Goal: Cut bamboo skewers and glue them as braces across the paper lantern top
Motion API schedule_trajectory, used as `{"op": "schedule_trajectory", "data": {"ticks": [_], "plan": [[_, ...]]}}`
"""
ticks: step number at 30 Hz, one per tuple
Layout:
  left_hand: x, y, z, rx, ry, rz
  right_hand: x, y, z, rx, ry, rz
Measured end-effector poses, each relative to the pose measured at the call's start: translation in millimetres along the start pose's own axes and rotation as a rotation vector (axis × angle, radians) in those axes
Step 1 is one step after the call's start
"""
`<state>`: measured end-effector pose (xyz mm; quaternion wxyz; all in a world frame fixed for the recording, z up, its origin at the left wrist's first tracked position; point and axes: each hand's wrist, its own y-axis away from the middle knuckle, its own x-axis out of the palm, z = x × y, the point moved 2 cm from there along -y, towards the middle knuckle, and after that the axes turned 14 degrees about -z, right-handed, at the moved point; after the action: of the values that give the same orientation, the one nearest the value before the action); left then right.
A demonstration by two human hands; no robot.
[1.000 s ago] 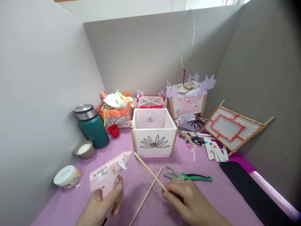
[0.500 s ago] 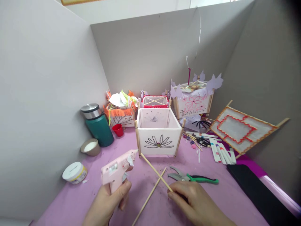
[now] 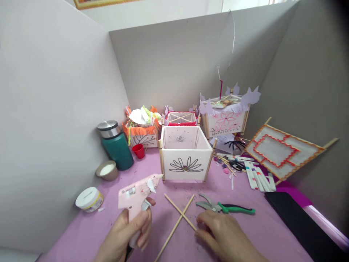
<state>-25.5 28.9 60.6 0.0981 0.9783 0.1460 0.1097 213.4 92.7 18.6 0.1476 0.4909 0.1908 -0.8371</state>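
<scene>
Both wrists are cut off at the bottom edge. The left hand (image 3: 133, 233) grips the pink glue gun (image 3: 136, 191), nozzle towards the paper lantern (image 3: 186, 165). The right hand (image 3: 220, 236) covers the stick (image 3: 177, 208) at its near end, so I cannot tell its grip. That stick, raised before, now lies on the counter (image 3: 245, 233) across a second stick (image 3: 170, 233).

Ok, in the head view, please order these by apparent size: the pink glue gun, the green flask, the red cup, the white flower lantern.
1. white flower lantern
2. pink glue gun and green flask: about alike; the gun is nearer the camera, so I leave them unranked
3. red cup, clearly smallest
</scene>
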Motion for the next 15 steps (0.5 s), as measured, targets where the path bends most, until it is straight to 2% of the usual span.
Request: {"op": "schedule_trajectory", "data": {"ticks": [2,5,7,12,15], "plan": [[-8.9,-6,1,0.084,-0.232,-0.133,-1,0,-1,0.007,0.0,-0.022],[-28.2,-23,7,0.254,-0.675,-0.422,-3,2,-5,0.01,-0.016,-0.053],[-41.0,-37,17,0.338,-0.932,-0.534,-6,2,-6,0.017,-0.012,-0.072],[-68.5,-63,52,0.519,-1.341,-0.527,-18,1,0,0.041,0.022,-0.081],[-83.1,-72,65,0.661,-1.453,-0.496,-26,0,2,0.05,0.032,-0.087]]}}
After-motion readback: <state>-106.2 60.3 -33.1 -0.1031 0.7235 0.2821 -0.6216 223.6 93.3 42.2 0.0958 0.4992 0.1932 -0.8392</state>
